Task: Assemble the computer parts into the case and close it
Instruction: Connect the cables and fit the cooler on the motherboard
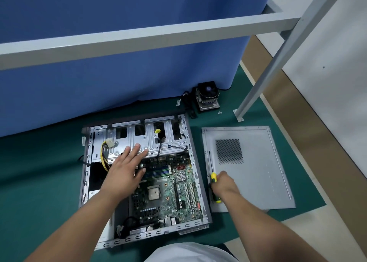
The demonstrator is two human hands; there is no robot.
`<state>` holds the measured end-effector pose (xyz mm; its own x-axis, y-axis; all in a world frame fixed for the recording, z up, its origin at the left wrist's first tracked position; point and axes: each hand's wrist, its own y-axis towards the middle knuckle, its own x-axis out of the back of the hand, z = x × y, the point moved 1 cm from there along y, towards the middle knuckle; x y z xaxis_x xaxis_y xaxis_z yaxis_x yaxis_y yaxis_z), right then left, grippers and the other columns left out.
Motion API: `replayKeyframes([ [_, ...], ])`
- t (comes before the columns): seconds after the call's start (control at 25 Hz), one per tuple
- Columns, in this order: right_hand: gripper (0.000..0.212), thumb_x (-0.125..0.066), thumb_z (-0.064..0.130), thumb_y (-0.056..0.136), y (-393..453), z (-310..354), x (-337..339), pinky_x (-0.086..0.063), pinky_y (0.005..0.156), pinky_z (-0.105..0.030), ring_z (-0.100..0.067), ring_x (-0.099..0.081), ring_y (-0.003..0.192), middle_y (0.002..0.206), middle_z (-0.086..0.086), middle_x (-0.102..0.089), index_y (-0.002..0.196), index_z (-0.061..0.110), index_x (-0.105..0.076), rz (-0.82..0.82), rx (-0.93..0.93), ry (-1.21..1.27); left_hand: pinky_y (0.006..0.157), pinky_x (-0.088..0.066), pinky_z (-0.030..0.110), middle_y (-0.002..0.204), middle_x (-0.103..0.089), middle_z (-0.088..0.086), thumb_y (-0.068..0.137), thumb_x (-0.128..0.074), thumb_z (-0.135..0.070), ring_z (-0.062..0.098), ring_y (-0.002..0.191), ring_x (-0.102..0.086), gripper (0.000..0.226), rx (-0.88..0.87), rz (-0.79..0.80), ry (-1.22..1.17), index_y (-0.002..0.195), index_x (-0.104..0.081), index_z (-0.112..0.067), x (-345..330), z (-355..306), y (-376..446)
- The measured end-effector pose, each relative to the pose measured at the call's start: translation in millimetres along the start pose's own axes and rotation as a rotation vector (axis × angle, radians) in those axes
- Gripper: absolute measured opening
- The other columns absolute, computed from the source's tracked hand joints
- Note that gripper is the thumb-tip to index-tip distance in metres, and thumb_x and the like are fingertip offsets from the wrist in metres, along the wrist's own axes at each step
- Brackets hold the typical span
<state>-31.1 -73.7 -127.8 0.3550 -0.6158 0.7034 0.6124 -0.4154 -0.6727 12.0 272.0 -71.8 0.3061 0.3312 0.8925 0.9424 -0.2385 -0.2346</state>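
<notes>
An open computer case (196, 174) lies flat on a green mat, with a green motherboard (170, 194) inside and a silver drive cage (158, 138) at its far end. My left hand (127, 168) lies flat with straight fingers on the drive cage's near edge. To the right lies the grey side panel (258, 172) with a mesh vent. My right hand (224, 184) grips a yellow-handled screwdriver (213, 177) over the panel's left edge, its shaft pointing away from me. A CPU cooler with fan (207, 96) stands on the mat beyond the case.
A blue curtain (119, 63) hangs right behind the case. A grey metal frame bar (158, 37) crosses overhead and its leg (258, 86) stands on the mat right of the cooler. Small screws (219, 112) lie near the leg's foot. Yellow and black cables (104, 154) hang in the case's left side.
</notes>
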Motion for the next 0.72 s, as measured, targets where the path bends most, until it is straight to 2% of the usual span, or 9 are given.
replayKeyframes([
  [0.24,0.031,-0.057,0.017,0.093,-9,-1,-4,-0.051,0.086,-0.034,-0.03,-0.059,0.108,0.124,-0.012,-0.056,0.123,0.009,-0.054,-0.002,0.054,-0.044,0.127,-0.002,0.039,0.166,0.006,-0.018,0.103,-0.05,-0.045,0.012,0.155,0.011,0.067,-0.016,0.038,0.029,0.158,-0.012,-0.049,2,1,0],
  [0.32,0.034,-0.059,0.022,0.095,-12,-1,2,-0.052,0.092,-0.038,-0.031,-0.06,0.111,0.126,-0.013,-0.057,0.126,0.009,-0.055,0.025,0.093,-0.052,0.127,-0.001,0.038,0.166,0.008,-0.018,0.103,-0.049,-0.045,0.012,0.155,0.011,0.068,-0.032,0.06,0.042,0.158,-0.01,-0.048,4,1,-1],
  [0.4,0.041,-0.06,0.026,0.097,-19,4,15,-0.05,0.101,-0.04,-0.029,-0.059,0.118,0.133,-0.013,-0.057,0.135,0.009,-0.054,-0.018,0.174,0.002,0.127,-0.002,0.036,0.167,0.003,-0.017,0.104,-0.048,-0.044,0.012,0.156,0.005,0.066,-0.042,0.053,0.059,0.159,-0.014,-0.045,8,4,-3],
  [0.48,0.038,-0.06,0.024,0.099,-37,17,32,-0.049,0.096,-0.028,-0.017,-0.062,0.111,0.131,-0.006,-0.06,0.135,0.014,-0.056,-0.174,0.343,0.12,0.127,-0.007,0.037,0.168,-0.008,-0.014,0.104,-0.048,-0.042,0.013,0.156,-0.006,0.061,-0.036,0.003,0.085,0.159,-0.022,-0.041,11,8,-11],
  [0.52,0.03,-0.059,0.023,0.099,-51,25,39,-0.047,0.087,-0.016,-0.004,-0.062,0.1,0.122,0.0,-0.063,0.128,0.018,-0.06,-0.27,0.469,0.173,0.127,-0.01,0.038,0.168,-0.013,-0.013,0.103,-0.048,-0.041,0.013,0.156,-0.011,0.06,-0.025,-0.029,0.104,0.159,-0.024,-0.039,11,12,-17],
  [0.56,0.022,-0.058,0.022,0.098,-66,33,42,-0.043,0.078,-0.006,0.001,-0.06,0.091,0.112,0.009,-0.062,0.12,0.022,-0.063,-0.322,0.605,0.2,0.126,-0.012,0.039,0.168,-0.016,-0.011,0.103,-0.049,-0.04,0.014,0.156,-0.013,0.061,-0.016,-0.055,0.123,0.159,-0.026,-0.037,11,17,-23],
  [0.64,0.014,-0.057,0.027,0.098,-98,47,36,-0.042,0.078,-0.002,0.007,-0.059,0.093,0.103,0.025,-0.057,0.11,0.032,-0.063,-0.243,0.863,0.155,0.126,-0.014,0.04,0.168,-0.016,-0.01,0.102,-0.052,-0.038,0.015,0.156,-0.012,0.065,-0.013,-0.085,0.16,0.16,-0.024,-0.034,10,29,-36],
  [0.72,0.013,-0.055,0.036,0.098,-121,58,17,-0.046,0.081,-0.006,0.008,-0.058,0.096,0.102,0.028,-0.056,0.109,0.039,-0.062,-0.001,0.979,0.011,0.126,-0.013,0.04,0.169,-0.009,-0.011,0.102,-0.049,-0.042,0.013,0.156,-0.007,0.067,-0.013,-0.097,0.199,0.161,-0.017,-0.035,8,40,-48],
])
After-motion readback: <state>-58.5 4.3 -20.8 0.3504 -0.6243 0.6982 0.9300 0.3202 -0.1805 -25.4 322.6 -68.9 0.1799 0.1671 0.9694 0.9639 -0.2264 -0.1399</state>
